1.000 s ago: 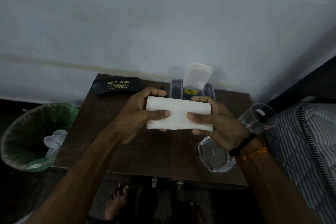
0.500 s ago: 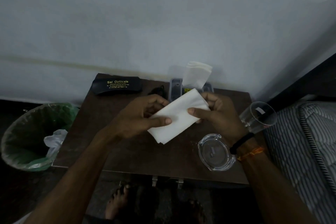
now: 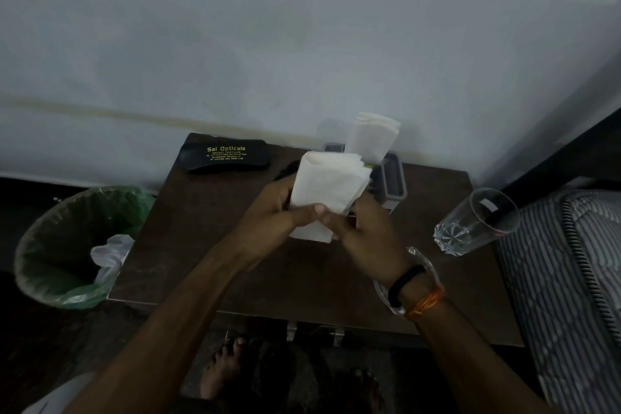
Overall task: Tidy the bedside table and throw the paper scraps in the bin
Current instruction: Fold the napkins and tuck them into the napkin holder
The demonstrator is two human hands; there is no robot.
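Evidently mid-tidy, both hands, left hand [image 3: 280,212] and right hand [image 3: 364,228], pinch a stack of white napkins [image 3: 327,188] upright just in front of the grey holder [image 3: 391,178] on the tabletop [image 3: 208,232], so the next move probably calls for slotting them beside the napkins already there.

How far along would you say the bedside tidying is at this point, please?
Partly done. The bin already holds something white, though what it is I cannot tell, and the glasses case lies square by the wall. In hand: the left hand and right hand hold a napkin stack upright before the holder. Left: seat it.
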